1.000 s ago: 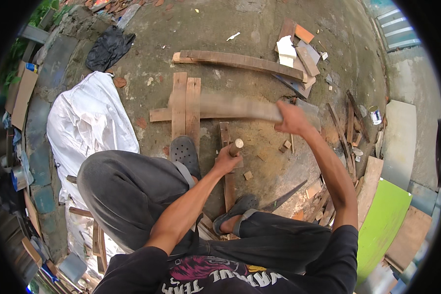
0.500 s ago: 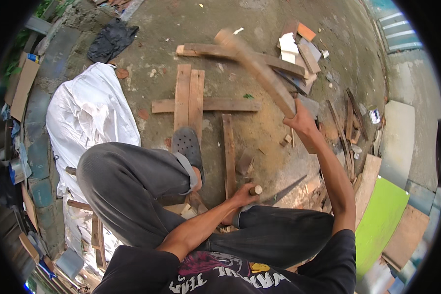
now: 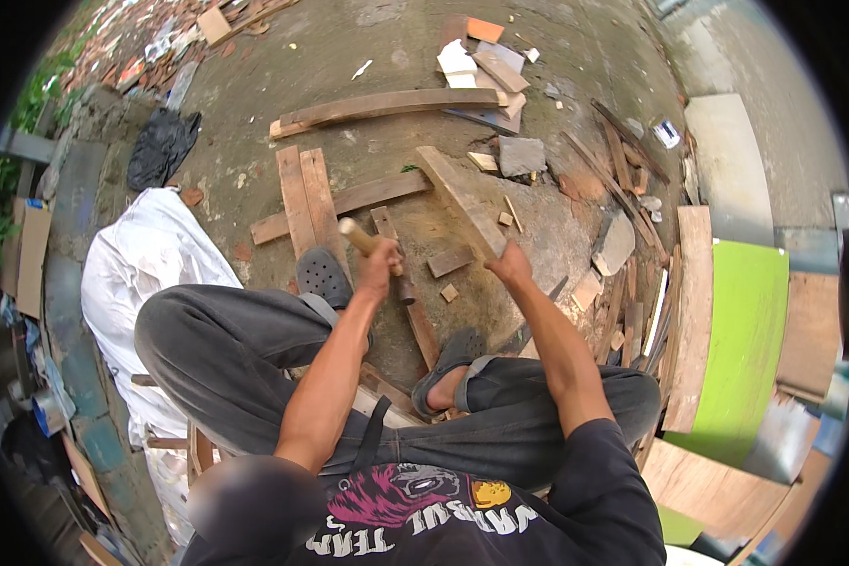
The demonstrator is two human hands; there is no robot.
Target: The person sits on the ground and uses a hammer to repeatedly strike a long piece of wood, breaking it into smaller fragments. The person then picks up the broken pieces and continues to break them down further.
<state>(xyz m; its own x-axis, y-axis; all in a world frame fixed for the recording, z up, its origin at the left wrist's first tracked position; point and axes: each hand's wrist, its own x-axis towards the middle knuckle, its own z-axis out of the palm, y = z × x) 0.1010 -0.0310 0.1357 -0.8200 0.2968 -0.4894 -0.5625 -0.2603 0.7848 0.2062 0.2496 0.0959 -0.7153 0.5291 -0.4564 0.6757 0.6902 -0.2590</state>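
My left hand (image 3: 379, 269) is closed around a hammer (image 3: 357, 236) with a pale wooden handle; its dark head shows below the fist, above a narrow plank (image 3: 417, 325) on the ground. My right hand (image 3: 509, 266) grips the near end of a wooden board (image 3: 462, 203), which slants away to the far left. Two planks side by side, a left one (image 3: 294, 198) and a right one (image 3: 319, 200), lie across a third plank (image 3: 377, 192). My left clog (image 3: 324, 275) rests at their near end. Beside the narrow plank lies a small wood block (image 3: 451, 261).
A long beam (image 3: 387, 108) lies farther off, beside scrap pieces (image 3: 500, 71). Loose sticks (image 3: 623, 179) and a green panel (image 3: 740, 340) are on the right. A white sack (image 3: 156, 255) and a black plastic bag (image 3: 163, 149) lie left. My right clog (image 3: 453, 363) is near.
My left hand has moved forward and left with the hammer, away from my right leg. My right hand has brought the raised board lower and closer to the ground. The view has shifted.
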